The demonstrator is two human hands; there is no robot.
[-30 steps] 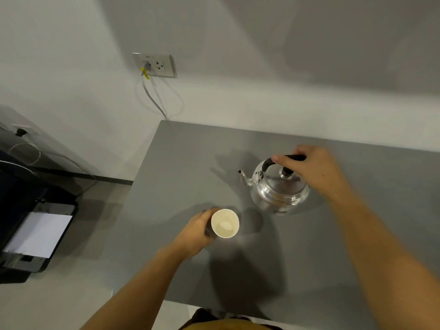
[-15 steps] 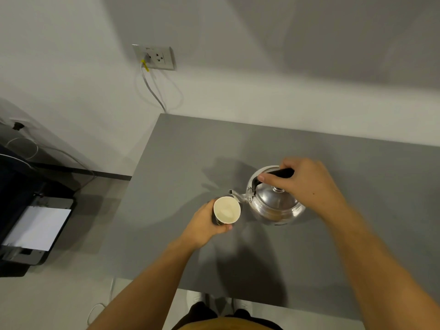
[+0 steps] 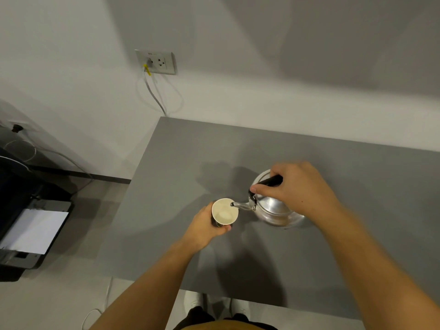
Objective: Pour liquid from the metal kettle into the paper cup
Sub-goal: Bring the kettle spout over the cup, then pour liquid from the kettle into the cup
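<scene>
Kettle: tipped left, spout over cup rim
Cup: upright, looks pretty much empty
Right hand: fingers wrapped round black handle
Left hand: fingers hugging cup
Surface: grey

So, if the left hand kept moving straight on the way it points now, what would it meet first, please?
Probably the metal kettle: the left hand, holding the paper cup, points right toward it, and the spout tip already overlaps the cup's rim. Depth is unclear.

Soft overhead light, broad shadows, wide-angle edge distortion.
</scene>
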